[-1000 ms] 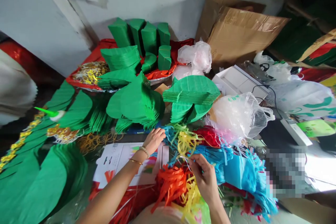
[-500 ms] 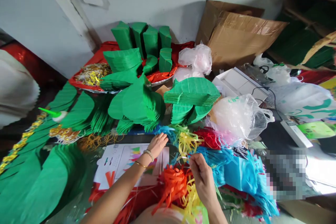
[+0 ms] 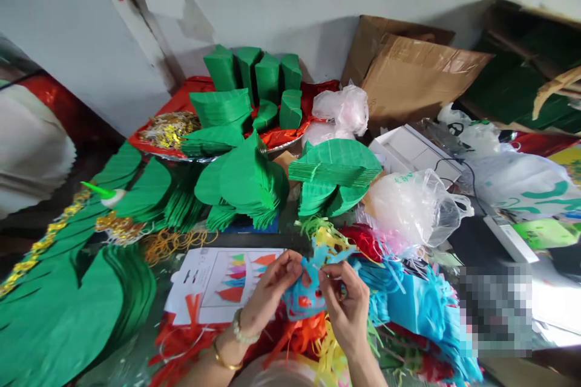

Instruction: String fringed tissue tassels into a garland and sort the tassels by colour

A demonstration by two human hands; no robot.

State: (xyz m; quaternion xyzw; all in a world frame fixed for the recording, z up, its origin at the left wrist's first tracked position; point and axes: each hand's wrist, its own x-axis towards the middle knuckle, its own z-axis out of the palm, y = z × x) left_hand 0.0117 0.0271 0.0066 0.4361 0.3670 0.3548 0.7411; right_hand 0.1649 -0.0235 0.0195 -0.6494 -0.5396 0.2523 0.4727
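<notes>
A light blue paper tassel (image 3: 297, 301) hangs between my two hands, above a bunch of orange-red paper strips (image 3: 302, 335). My left hand (image 3: 278, 281) pinches its upper left side; a beaded bracelet and a gold bangle circle that wrist. On its right side, my right hand (image 3: 345, 296) has thumb and fingers pinched at the blue strips. Yellow strips (image 3: 330, 347) lie under my right hand. Left of my hands rests a white printed card (image 3: 200, 281) picturing colourful tassels. Beyond my fingers are yellow and green tassels (image 3: 329, 236).
Stacks of green leaf-shaped sheets (image 3: 236, 178) cover the left and back of the table. More blue tassels (image 3: 415, 299) lie at right, below a clear plastic bag (image 3: 403, 205). Rubber bands (image 3: 170, 248) sit left of centre. A cardboard box (image 3: 408, 84) stands against the wall.
My left hand has come back from the blue strips beyond the card, bringing a blue tassel toward me. Both hands are now together on it, over the orange-red strips.
</notes>
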